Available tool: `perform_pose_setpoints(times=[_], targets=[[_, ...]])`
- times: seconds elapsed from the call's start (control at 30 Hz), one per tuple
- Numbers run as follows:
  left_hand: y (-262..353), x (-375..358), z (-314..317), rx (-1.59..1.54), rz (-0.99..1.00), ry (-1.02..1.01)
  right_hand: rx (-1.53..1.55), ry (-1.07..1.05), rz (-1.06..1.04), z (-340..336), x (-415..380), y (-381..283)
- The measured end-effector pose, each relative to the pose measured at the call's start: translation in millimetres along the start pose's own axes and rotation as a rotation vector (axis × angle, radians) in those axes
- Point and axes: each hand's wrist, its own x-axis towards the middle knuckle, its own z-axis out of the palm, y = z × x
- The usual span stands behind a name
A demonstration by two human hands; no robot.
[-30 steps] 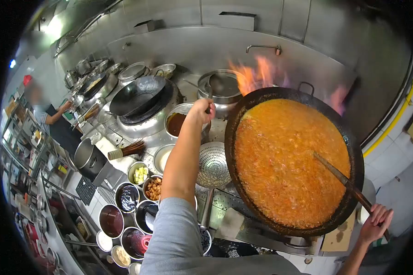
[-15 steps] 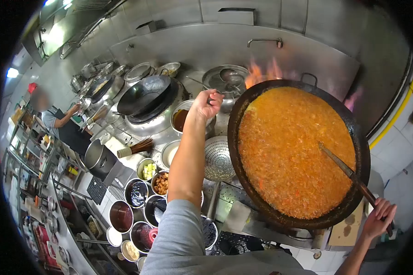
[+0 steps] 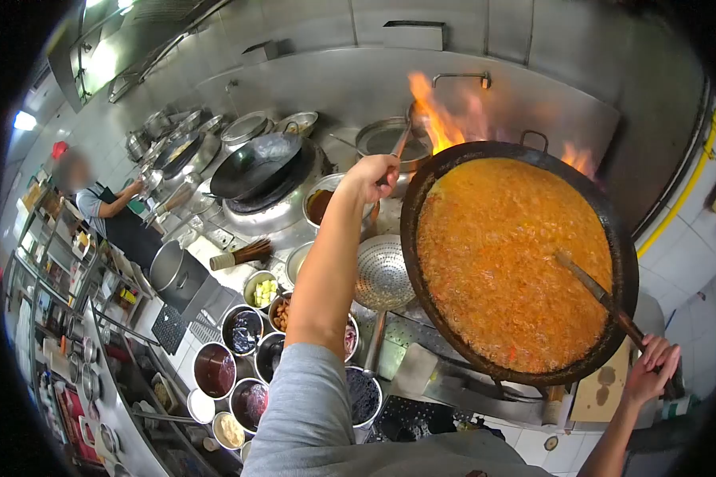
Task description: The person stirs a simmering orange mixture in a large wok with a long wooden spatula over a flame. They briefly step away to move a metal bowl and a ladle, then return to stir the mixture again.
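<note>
My left hand [image 3: 376, 176] is closed around the handle of a ladle [image 3: 402, 141], whose bowl is raised beside the flames behind the large wok. My right hand [image 3: 655, 370] grips the long handle of a stirring tool [image 3: 602, 298]. Its lower end is sunk in the bubbling orange-red food [image 3: 509, 254], so its head is hidden. That food fills most of the large dark wok [image 3: 412, 238], in front of me to the right. A perforated strainer [image 3: 384, 270] lies just left of the wok.
Flames [image 3: 437, 115] rise behind the wok, under a wall faucet [image 3: 463, 77]. An empty black wok [image 3: 254, 167] sits on another burner. Several ingredient pots, including one of dark red sauce [image 3: 215, 372], stand at lower left. Another person [image 3: 111, 211] works at far left.
My left hand has taken hold of the ladle and lifted it off the round lid area. The flames behind the wok have grown taller. My right hand keeps its grip on the stirring tool.
</note>
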Motion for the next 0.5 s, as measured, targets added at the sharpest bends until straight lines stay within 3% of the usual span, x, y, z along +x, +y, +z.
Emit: perform_pose_setpoints(times=[0.13,0.23,0.37,0.47,0.5], targets=[[-12,-18,-35,0.807,0.312,0.277,0.002,0.047,-0.003,6,2,1],[-19,-50,-80,1.054,0.688,0.405,-0.004,0.061,0.003,3,4,3],[-12,-148,-116,1.142,0.665,0.553,0.013,0.073,0.053,-4,8,1],[-16,-217,-170,1.161,0.671,0.625,-0.016,0.082,0.07,-13,8,4],[-25,-227,-210,1.105,0.754,0.591,-0.007,0.083,0.08,-13,9,4]])
